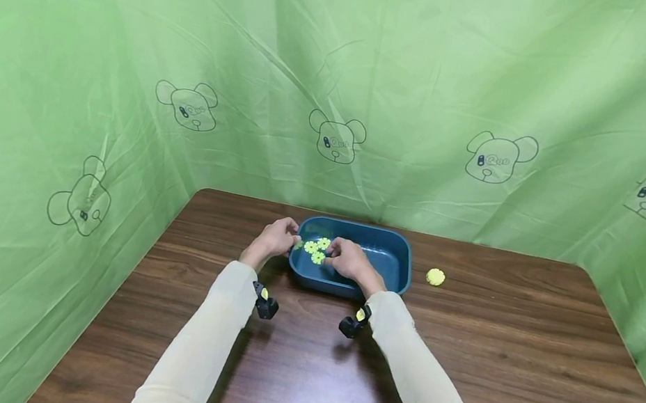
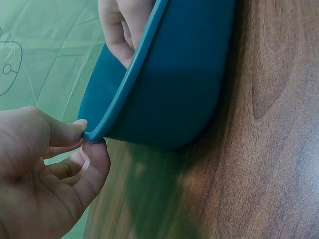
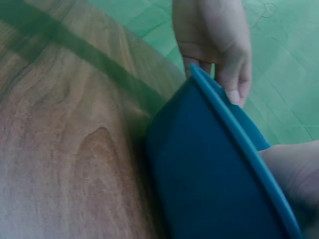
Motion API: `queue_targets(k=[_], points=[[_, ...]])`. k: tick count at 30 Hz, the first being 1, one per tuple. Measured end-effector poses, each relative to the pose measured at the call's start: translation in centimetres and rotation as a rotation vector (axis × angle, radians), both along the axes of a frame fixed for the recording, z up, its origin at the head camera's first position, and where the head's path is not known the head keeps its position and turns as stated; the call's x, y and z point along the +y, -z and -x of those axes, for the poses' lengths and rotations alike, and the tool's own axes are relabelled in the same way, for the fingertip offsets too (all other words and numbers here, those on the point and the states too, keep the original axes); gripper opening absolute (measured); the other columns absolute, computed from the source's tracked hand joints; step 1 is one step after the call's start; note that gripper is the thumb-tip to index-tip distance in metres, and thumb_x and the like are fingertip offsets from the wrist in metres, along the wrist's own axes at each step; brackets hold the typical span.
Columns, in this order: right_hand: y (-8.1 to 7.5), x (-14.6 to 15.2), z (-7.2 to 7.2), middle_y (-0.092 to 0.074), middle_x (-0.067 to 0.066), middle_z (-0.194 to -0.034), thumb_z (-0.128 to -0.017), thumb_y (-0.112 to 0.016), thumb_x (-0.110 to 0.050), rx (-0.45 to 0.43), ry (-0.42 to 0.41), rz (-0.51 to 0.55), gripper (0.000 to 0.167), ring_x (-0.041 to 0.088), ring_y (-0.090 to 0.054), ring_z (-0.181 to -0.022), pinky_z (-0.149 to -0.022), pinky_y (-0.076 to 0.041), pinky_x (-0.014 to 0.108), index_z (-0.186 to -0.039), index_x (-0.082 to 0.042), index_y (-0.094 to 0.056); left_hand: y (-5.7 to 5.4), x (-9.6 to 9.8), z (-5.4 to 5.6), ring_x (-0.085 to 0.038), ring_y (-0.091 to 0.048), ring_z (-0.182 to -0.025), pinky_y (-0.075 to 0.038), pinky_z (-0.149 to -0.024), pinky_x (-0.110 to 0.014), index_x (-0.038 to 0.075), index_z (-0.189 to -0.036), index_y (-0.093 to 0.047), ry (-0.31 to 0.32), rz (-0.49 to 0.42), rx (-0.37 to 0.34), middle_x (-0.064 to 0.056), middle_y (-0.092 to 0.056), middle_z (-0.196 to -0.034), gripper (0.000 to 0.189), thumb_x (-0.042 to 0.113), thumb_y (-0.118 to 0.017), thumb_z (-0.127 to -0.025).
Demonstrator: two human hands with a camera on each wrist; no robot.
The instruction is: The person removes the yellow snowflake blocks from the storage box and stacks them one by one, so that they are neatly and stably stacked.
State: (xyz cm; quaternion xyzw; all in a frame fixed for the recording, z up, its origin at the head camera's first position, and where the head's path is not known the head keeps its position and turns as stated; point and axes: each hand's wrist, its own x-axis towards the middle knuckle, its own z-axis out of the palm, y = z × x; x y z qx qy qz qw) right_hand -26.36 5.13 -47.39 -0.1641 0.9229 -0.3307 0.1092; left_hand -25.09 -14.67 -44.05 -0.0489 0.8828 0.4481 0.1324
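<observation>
Left grip (image 1: 275,242): pinching blue basin (image 1: 390,258) by left rim
Right grip (image 1: 349,261): beside yellow flowers (image 1: 311,247), hold unclear
Blue basin: right of left grip, long axis left-to-right

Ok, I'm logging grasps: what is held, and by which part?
The left grip pinches the blue tub by its left-end rim; whether the right grip holds anything inside it cannot be told.

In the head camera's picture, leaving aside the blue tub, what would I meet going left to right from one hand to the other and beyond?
Left hand, yellow-green flower-shaped pieces, right hand, round yellow piece.
</observation>
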Motion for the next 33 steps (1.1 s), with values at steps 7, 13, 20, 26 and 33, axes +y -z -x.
queue_targets(k=[7,13,20,26,33], points=[[0.1,-1.0,-0.2,-0.065,0.006,-0.098,-0.085,-0.074,-0.024,0.040,-0.001,-0.124,0.032,0.023,-0.060,-0.093,-0.084,-0.050,0.038,-0.111,-0.009,-0.063,-0.2,0.1,-0.1,-0.019,-0.060,-0.076,-0.056,-0.081,-0.041,0.005,-0.123,-0.051,-0.004,0.001,-0.008,-0.017,-0.056,-0.104,0.027,0.015,-0.054,-0.098],[0.3,-1.7,-0.2,-0.059,0.009,-0.113,-0.085,-0.073,-0.026,0.061,0.003,-0.230,0.037,0.028,-0.056,-0.107,-0.089,-0.049,0.045,-0.119,-0.014,-0.063,-0.2,0.1,-0.2,-0.017,-0.058,-0.073,-0.056,-0.082,-0.042,0.005,-0.122,-0.052,-0.008,0.013,-0.003,-0.015,-0.057,-0.101,0.026,0.015,-0.054,-0.098],[-0.1,-2.0,-0.6,-0.061,0.006,-0.108,-0.081,-0.077,-0.025,0.051,0.055,-0.232,0.029,0.026,-0.057,-0.103,-0.084,-0.050,0.045,-0.106,-0.013,-0.066,0.0,0.2,-0.2,-0.017,-0.060,-0.072,-0.056,-0.082,-0.042,0.007,-0.121,-0.052,-0.009,0.028,0.006,-0.014,-0.057,-0.101,0.025,0.017,-0.054,-0.098],[-0.5,-1.6,-0.8,-0.063,0.001,-0.091,-0.078,-0.079,-0.024,0.050,0.065,-0.224,0.021,0.023,-0.060,-0.090,-0.079,-0.050,0.041,-0.088,-0.012,-0.064,0.1,0.2,-0.1,-0.018,-0.059,-0.072,-0.056,-0.082,-0.043,0.007,-0.121,-0.052,-0.017,0.016,-0.005,-0.014,-0.056,-0.101,0.025,0.017,-0.054,-0.098],[-0.4,0.0,-0.3,-0.065,-0.003,-0.078,-0.083,-0.073,-0.018,0.045,0.038,-0.138,0.011,0.016,-0.056,-0.072,-0.073,-0.049,0.033,-0.074,-0.012,-0.068,0.2,0.1,0.0,-0.019,-0.060,-0.073,-0.055,-0.083,-0.044,0.007,-0.123,-0.051,-0.006,0.017,-0.007,-0.015,-0.057,-0.103,0.027,0.017,-0.054,-0.098]])
